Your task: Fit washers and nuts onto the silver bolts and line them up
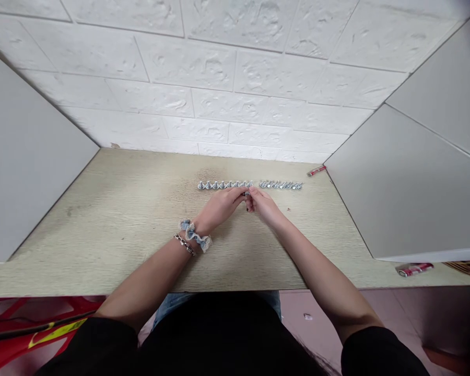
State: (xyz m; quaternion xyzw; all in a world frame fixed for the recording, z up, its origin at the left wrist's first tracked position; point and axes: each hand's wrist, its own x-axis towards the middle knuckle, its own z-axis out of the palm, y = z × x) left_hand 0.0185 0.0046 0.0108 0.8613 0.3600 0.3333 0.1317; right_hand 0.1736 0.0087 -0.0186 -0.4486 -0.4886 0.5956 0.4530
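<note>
My left hand and my right hand meet at the middle of the table. Their fingertips are closed together around a small shiny metal piece, mostly hidden, so its exact kind does not show. Just beyond my fingers runs a row of bolts standing with their shanks up; my fingers partly cover its right end. To the right, past a small gap, a second row of bolts has its shanks tilted to the right. A blue scrunchie and a chain bracelet circle my left wrist.
A white brick-patterned wall closes the back of the wooden table. Grey panels stand at left and right. One red battery lies by the right panel, another red battery near the front edge.
</note>
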